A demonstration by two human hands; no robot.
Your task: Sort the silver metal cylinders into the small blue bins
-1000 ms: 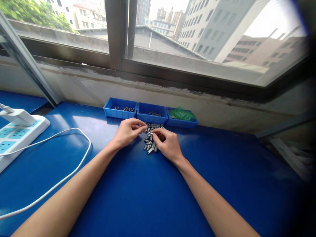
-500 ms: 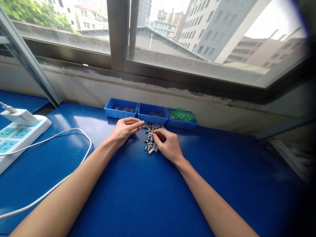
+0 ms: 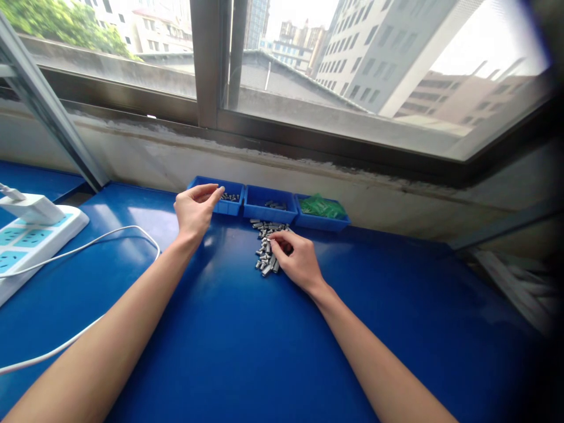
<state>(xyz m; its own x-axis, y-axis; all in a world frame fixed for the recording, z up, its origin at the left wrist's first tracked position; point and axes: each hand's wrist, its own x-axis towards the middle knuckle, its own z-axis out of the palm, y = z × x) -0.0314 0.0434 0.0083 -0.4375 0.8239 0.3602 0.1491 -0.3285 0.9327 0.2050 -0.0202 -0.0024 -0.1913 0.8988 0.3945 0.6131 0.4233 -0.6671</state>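
– Bins of blue plastic (image 3: 264, 213), rectangular and open-topped, 3 in a row by the pale wall (image 3: 158, 161): what do they hold?

– The left bin (image 3: 229, 207) has small dark and silvery metal pieces (image 3: 231, 197); the middle bin (image 3: 268, 215), a few slim dark pieces (image 3: 277, 205); the right bin (image 3: 319, 222), crumpled green plastic (image 3: 322, 205).

– What else is around?

– Just in front of the middle bin, a loose pile of small grey metal pieces (image 3: 264, 252) lies on the glossy blue tabletop (image 3: 247, 352). Well to the left sit a white power strip with turquoise sockets (image 3: 81, 220), a white block-shaped plug (image 3: 33, 210) in it, and a thin white cable (image 3: 44, 356) running behind the left forearm (image 3: 132, 323).

– Anything in the way?

– The left hand (image 3: 194, 211) covers part of the left bin; the right hand (image 3: 299, 258) hides the pile's right side.

– How are they held?

– The left pinches thumb to fingertips at the left bin; I cannot tell if anything is between. The right curls in a pinch at the pile; whether it grips a piece, I cannot tell.

– Which way do the pieces point?

– Every way. The pile runs longest from far to near; at its near end 1 longer piece slants, far tip rightward, while some at the far end lie nearly crosswise.
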